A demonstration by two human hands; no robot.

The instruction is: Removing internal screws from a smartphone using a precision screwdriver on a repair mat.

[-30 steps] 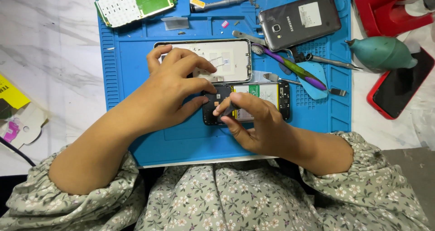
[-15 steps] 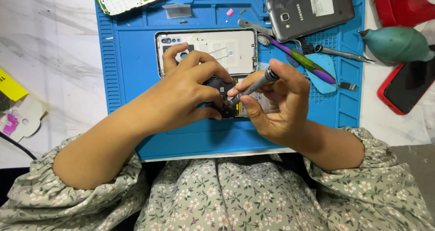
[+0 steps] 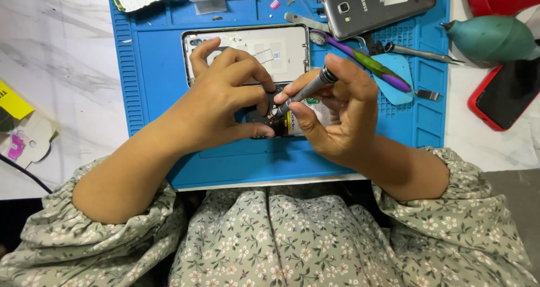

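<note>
Opened black smartphone [image 3: 264, 118] with exposed internals lies on the blue silicone repair mat [image 3: 152, 84], near its front edge. Left hand [image 3: 225, 104] pinches the phone's left end. Right hand [image 3: 337, 110] grasps a slim grey metal screwdriver [image 3: 306, 90], tip on the phone. Beyond it lie a white rear panel [image 3: 281, 48] and a grey handset [image 3: 377, 5]; marble tabletop [image 3: 56, 67] surrounds the mat.

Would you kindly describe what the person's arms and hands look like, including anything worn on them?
Both hands, the left hand and the right hand, are bare: no gloves, rings or watch show. The forearms are uncovered too. Each arm comes out of a loose sleeve, the left sleeve and the right sleeve, of grey-green cloth printed with small white flowers and gathered into a ruffled cuff at about the elbow.
</note>
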